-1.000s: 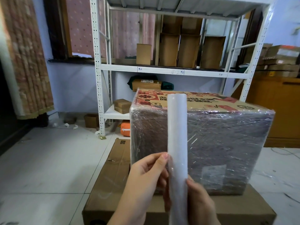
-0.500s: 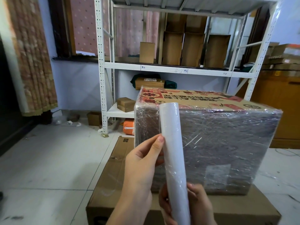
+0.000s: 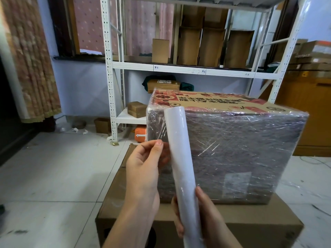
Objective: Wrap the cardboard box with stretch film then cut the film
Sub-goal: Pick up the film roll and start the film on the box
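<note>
1. Two hands are on the stretch film roll (image 3: 180,163), which tilts upright in front of the wrapped cardboard box (image 3: 231,151).
2. Right hand (image 3: 206,215) curls round the roll's lower end, gripping it.
3. Left hand (image 3: 145,169) pinches the loose film edge (image 3: 165,149) just beside the roll, fingertips together.
4. Film already covers the cardboard box's front face; its printed top shows through.
5. That box sits on a long flat carton (image 3: 197,222) lying on the tiled floor (image 3: 53,176).
6. White shelving (image 3: 179,69) with brown cartons stands behind.
</note>
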Tool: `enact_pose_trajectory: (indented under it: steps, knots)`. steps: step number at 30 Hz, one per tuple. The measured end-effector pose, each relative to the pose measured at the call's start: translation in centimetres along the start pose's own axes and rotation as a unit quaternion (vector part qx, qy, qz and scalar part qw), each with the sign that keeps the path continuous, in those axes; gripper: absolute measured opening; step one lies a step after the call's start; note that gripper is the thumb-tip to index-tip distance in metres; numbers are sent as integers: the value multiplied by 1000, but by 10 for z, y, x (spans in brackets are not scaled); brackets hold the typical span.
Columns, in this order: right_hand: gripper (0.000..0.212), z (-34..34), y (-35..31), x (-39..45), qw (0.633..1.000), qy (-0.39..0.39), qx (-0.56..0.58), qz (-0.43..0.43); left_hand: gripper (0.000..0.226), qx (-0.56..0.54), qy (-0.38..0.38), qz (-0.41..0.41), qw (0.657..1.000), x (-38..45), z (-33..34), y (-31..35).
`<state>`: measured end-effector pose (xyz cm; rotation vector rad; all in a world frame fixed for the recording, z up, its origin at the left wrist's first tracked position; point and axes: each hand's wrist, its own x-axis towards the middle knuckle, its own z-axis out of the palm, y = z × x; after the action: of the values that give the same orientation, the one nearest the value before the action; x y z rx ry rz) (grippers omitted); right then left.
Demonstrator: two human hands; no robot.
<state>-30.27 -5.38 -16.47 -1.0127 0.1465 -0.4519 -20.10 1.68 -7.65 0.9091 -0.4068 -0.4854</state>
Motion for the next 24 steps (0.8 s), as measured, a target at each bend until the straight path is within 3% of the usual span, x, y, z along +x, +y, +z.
enact_pose_trajectory:
  steps: [5,8,13,18,20,24]
  knots:
    - [83,1,1,2,990,59,-95,-85,12,38,-18,46,998,-7,3,8]
    - [75,1,-4,1,981,82,-118,-133,11,49,-20,53,997,-7,7,14]
    - [69,13,-22,3,981,79,-126,-123,6,76,-13,52,996,3,20,26]
    - [40,29,-56,15,979,58,-158,-119,20,75,-37,21,996,29,43,46]
    - [41,37,-74,23,977,60,-165,-117,21,38,-52,6,998,37,53,57]
    - [52,51,-106,36,983,37,-151,-97,2,-33,-86,3,996,42,73,73]
